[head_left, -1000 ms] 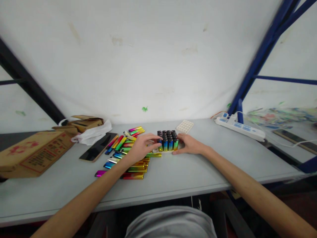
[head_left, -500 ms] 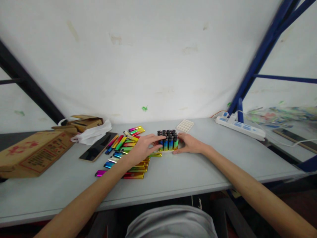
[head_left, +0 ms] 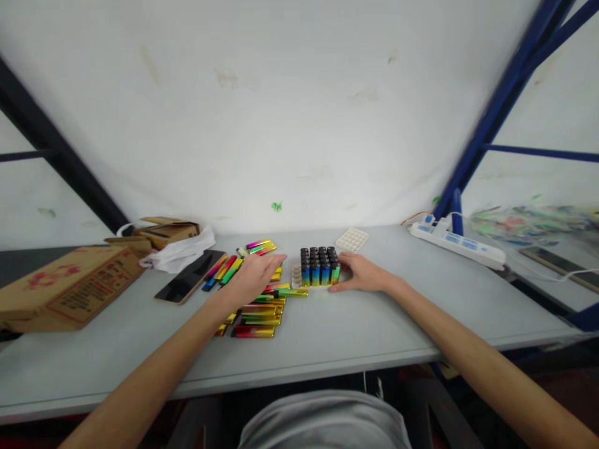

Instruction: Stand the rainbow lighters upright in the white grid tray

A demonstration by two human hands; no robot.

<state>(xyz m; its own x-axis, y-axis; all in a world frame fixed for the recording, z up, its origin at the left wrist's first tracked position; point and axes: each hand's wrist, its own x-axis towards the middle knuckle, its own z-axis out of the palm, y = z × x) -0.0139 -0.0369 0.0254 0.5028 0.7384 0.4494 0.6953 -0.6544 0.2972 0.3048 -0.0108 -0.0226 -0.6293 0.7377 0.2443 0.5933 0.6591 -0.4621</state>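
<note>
Several shiny lighters (head_left: 316, 274) with black tops stand upright in rows in a white tray (head_left: 296, 278). The tray's left end shows bare holes. My right hand (head_left: 358, 272) grips the tray's right end, thumb in front and fingers behind, against the lighters there. Over a loose pile of metallic coloured lighters (head_left: 255, 332) hovers my left hand (head_left: 253, 277), its fingers stretched out and covering part of the pile. Whether it touches any lighter is hidden. One green-gold lighter (head_left: 292, 292) lies just before the tray's left end.
A second white holed tray (head_left: 352, 239) lies behind the lighters. To the left are a phone (head_left: 189, 278), a white plastic bag (head_left: 182, 252) and cardboard boxes (head_left: 79, 287). A power strip (head_left: 461, 244) lies at the right, near a blue metal frame (head_left: 486, 131).
My left hand has moved left, away from the standing lighters and over the loose pile, uncovering the tray's left end. My right hand stays at the tray's right end.
</note>
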